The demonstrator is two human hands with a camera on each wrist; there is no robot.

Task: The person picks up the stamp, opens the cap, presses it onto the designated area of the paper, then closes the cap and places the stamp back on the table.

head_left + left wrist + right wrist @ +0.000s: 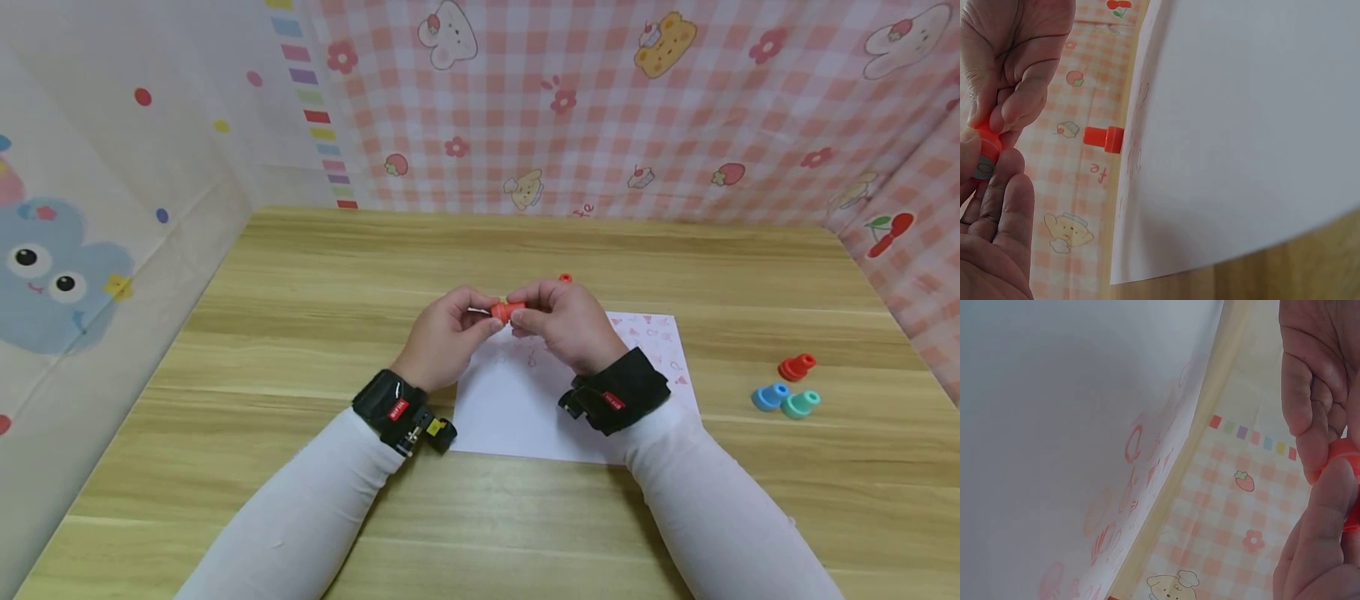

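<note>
An orange-red stamp [507, 311] is held between both hands above the far edge of a white sheet of paper [525, 417]. My left hand [442, 337] pinches its left end between thumb and fingers. My right hand [573, 327] pinches the right end. The left wrist view shows a grey round face with a mark on the stamp [985, 167], partly covered by fingers. Rows of small red and pink prints run along the paper's far and right parts. Beyond the paper stands another red stamp [1104, 139], mostly hidden behind the right hand in the head view.
To the right of the paper, a red stamp [797, 367], a blue stamp [770, 397] and a teal stamp [801, 404] stand close together on the wooden table [262, 333]. Patterned cloth [585, 108] hangs behind the table and along its sides.
</note>
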